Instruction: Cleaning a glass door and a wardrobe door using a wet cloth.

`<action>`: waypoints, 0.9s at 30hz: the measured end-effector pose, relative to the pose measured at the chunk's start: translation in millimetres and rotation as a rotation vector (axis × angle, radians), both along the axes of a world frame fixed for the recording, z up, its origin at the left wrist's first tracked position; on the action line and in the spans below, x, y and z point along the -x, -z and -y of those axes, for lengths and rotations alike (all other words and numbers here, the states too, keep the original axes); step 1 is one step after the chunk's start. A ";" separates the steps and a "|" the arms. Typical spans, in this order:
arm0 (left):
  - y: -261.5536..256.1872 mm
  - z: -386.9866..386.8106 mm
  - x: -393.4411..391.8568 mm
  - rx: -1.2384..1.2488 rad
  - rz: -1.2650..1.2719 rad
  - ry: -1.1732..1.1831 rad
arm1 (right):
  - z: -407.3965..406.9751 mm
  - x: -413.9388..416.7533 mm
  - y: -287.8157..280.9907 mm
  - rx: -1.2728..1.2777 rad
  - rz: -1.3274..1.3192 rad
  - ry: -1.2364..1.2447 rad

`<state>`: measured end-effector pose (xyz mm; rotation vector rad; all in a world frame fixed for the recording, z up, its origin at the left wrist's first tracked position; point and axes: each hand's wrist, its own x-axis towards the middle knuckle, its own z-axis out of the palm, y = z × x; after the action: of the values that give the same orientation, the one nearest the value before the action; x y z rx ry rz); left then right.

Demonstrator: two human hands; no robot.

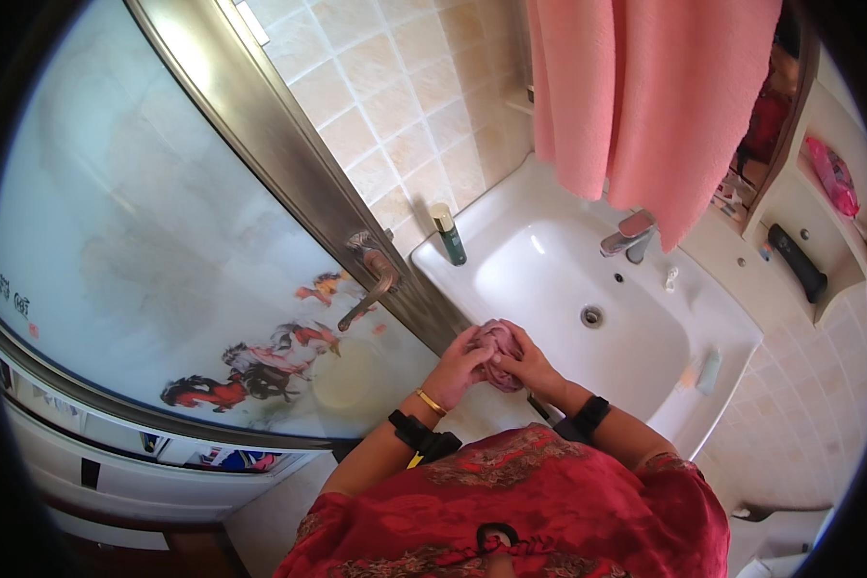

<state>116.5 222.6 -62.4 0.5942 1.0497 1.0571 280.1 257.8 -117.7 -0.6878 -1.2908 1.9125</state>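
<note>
A bunched mauve cloth [502, 347] is held between both hands, near the front left edge of the white washbasin [650, 361]. My left hand [459, 368] grips the cloth from the left, thumb pressed on top. From the right, my right hand [535, 365] closes on the same cloth, its thumb close to the other one. Parts of the cloth are hidden behind the fingers. The chrome faucet [632, 235] stands at the basin's back, beyond the drain [592, 316].
A green bottle [449, 235] stands on the basin's left corner. A tube [709, 371] lies on its right rim. A pink towel [643, 108] hangs over the faucet. The frosted glass door [188, 238] with its handle [376, 285] is close on the left. Shelves [824, 253] hold a black object.
</note>
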 end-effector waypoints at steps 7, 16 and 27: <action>-22.2 6.0 -2.0 -0.177 -0.059 0.298 | 1.4 -15.0 0.8 0.220 -0.122 0.011; -66.9 6.4 39.4 -0.743 -1.048 -0.085 | 27.5 -24.0 33.2 0.476 -0.382 -0.042; -96.0 -30.3 104.3 -0.524 -1.866 -0.135 | 42.4 -62.4 -0.9 0.489 -0.393 0.297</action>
<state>12.3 252.9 33.5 2.1460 2.3859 0.6588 342.6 215.5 -116.8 -0.6515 -0.4521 1.9933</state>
